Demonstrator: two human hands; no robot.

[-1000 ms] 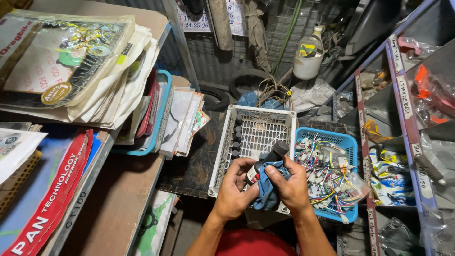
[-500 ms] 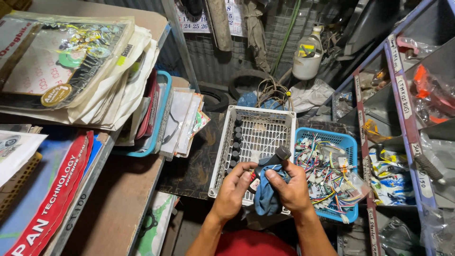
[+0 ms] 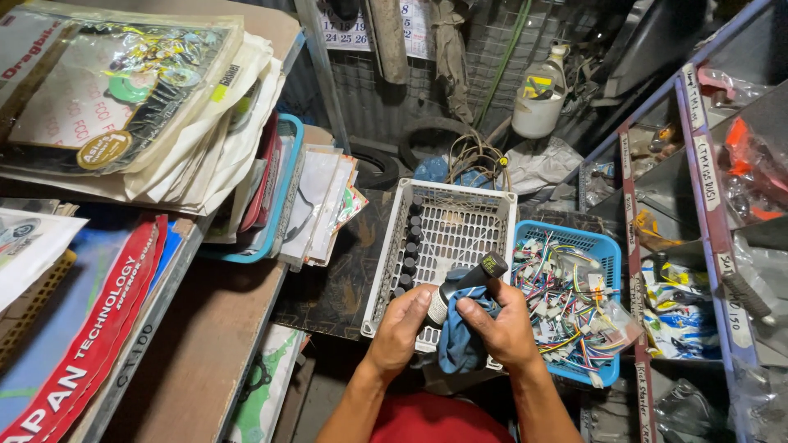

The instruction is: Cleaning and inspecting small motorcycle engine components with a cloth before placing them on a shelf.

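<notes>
My left hand [image 3: 400, 326] and my right hand [image 3: 501, 325] meet over the near edge of a white plastic basket [image 3: 484, 226]. Together they hold a small black cylindrical part [image 3: 468, 283] that sticks up to the right. My right hand also grips a blue cloth [image 3: 460, 343] wrapped around the part's lower end. A row of several similar black cylinders [image 3: 410, 244] lines the left wall of the white basket.
A blue basket [image 3: 603, 246] full of coloured wires and connectors sits right of the white one. Stacked packets and a teal tray [image 3: 283, 184] fill the left shelf. Metal shelving with bagged parts [image 3: 706, 213] stands on the right. A white jug [image 3: 538, 98] is at the back.
My hands have stayed over the basket's near edge, shifting the black part slightly within the blue cloth.
</notes>
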